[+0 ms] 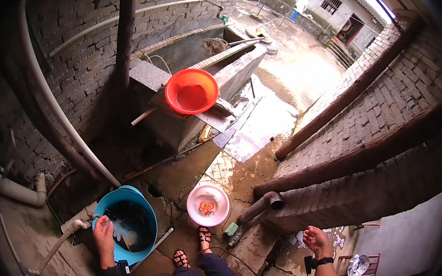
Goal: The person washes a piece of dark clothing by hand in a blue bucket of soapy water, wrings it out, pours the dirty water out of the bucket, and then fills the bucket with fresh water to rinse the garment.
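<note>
My left hand (103,232) is at the water tap (94,216), over the near left rim of a blue plastic tub (154,218). Its fingers are bent, and whether they grip the tap is not clear. Dark water fills much of the tub, with a pale, foamy patch below the hand. My right hand (316,241) hangs out to the right, fingers loosely curled and nothing visible in them. On the wet floor by my sandalled feet stands a pink basin (224,210) with a printed pattern on its bottom.
An orange-red basin (210,80) rests on the ledge of a concrete trough (238,67). A drain pipe (260,205) and a green block (231,229) lie right of the pink basin. Wooden posts (349,162) lean along the brick wall. A small stool (374,266) stands lower right.
</note>
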The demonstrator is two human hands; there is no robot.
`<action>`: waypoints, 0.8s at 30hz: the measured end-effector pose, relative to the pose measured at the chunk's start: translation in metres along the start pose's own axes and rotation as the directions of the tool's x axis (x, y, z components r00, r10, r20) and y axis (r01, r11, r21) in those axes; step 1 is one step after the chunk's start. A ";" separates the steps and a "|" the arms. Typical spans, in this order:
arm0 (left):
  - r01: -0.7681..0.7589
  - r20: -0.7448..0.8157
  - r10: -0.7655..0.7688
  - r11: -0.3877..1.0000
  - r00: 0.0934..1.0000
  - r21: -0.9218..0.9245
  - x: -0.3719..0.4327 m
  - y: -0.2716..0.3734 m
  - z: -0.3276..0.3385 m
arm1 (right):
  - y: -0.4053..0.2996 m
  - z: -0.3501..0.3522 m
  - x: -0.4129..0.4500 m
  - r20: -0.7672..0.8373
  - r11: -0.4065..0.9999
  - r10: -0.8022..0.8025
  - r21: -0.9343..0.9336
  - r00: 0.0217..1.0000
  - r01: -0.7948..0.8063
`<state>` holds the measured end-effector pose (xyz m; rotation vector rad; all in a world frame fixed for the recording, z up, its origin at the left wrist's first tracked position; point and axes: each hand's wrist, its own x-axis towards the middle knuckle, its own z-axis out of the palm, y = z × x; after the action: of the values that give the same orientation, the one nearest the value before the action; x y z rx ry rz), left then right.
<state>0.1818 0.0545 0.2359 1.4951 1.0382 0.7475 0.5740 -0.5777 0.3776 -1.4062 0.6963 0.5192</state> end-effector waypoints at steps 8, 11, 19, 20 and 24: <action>-0.009 -0.160 -0.082 0.868 0.984 -0.496 -0.065 0.140 -0.026 | -0.025 0.054 -0.013 0.199 0.993 -0.118 0.015 0.973 0.117; -0.077 -0.213 -0.037 0.861 0.976 -0.502 -0.079 0.169 -0.034 | -0.025 0.057 -0.017 0.262 0.992 -0.122 0.013 0.957 0.123; -0.103 -0.302 -0.075 0.839 0.950 -0.534 -0.117 0.168 -0.067 | -0.025 0.105 -0.045 0.380 0.985 -0.172 0.040 0.909 0.170; -0.101 -0.326 -0.094 0.840 0.941 -0.534 -0.120 0.170 -0.068 | -0.025 0.108 -0.050 0.395 0.983 -0.186 0.078 0.900 0.169; -0.122 -0.354 -0.086 0.841 0.931 -0.527 -0.125 0.168 -0.082 | -0.024 0.109 -0.058 0.416 0.975 -0.222 0.106 0.882 0.195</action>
<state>0.0918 -0.0245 0.4265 0.8874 0.9699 1.2533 0.5640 -0.4683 0.4385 -1.2349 0.2015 0.6034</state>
